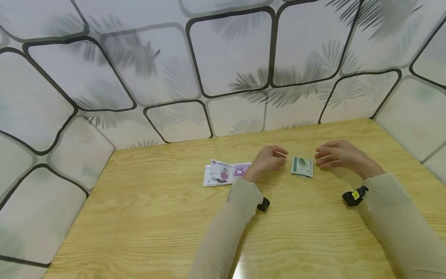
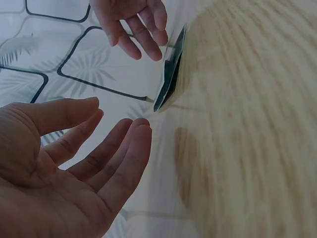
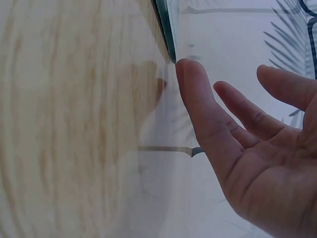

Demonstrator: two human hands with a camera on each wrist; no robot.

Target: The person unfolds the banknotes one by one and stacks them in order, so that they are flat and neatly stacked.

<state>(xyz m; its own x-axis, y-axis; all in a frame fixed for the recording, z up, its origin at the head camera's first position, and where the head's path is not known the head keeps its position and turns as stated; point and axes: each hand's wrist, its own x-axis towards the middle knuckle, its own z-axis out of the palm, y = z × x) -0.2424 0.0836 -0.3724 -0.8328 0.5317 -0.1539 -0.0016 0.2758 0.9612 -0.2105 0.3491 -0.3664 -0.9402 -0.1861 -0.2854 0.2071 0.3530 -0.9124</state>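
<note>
A folded green banknote (image 1: 302, 167) lies on the wooden table between the two hands, its folded layers slightly raised in the left wrist view. To its left, my left hand (image 1: 269, 159) hovers with relaxed, slightly bent fingers and holds nothing. My right hand (image 1: 339, 155) is on the banknote's other side, fingers loosely extended toward its edge, also holding nothing. In the right wrist view the fingertips (image 3: 190, 74) appear close to the green note's end. Purple play banknotes (image 1: 223, 172), one marked 5, overlap each other left of my left hand, which partly hides them.
The wood-grain table (image 1: 146, 217) runs up to a patterned backdrop (image 1: 230, 58) with dark rounded outlines and leaf prints, which also rises along both sides. Black wrist devices (image 1: 354, 196) are strapped at the cuffs of the beige sleeves (image 1: 226, 232).
</note>
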